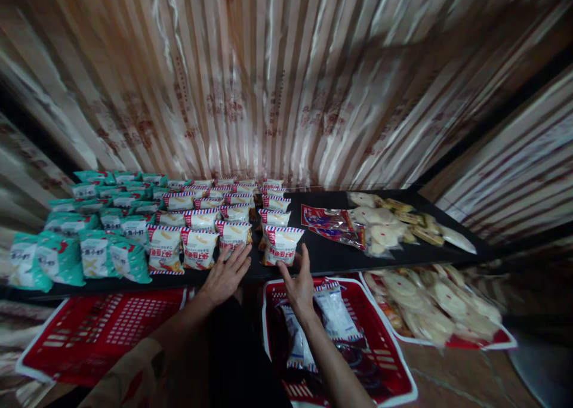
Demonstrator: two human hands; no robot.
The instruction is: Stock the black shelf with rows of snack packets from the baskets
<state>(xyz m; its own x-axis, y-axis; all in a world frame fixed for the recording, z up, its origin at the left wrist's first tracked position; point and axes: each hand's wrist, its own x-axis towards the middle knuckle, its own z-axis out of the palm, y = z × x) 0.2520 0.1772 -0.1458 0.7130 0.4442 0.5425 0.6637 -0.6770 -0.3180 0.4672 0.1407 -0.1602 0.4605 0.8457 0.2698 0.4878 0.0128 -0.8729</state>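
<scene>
Rows of white-and-red snack bags with striped top edges stand along the black shelf [264, 271]. My left hand [225, 277] lies with its fingers stretched against the lower front of one snack bag [233, 235]. To the right, my right hand [299, 283] is at the front snack bag [282, 243] of another row. Its thumb is at the bag's bottom edge and its fingers are at the right side, spread apart. Neither hand is closed around a bag. Beside the left rows stand several teal snack bags [97, 254].
Red packets [333, 226] and clear packs of pale round pieces [380, 226] lie on the right of the shelf. Below are a red basket [143, 318] at left, another basket [394, 372] with striped packages, and a basket of pale packs [505, 339]. A pleated curtain [268, 86] hangs behind.
</scene>
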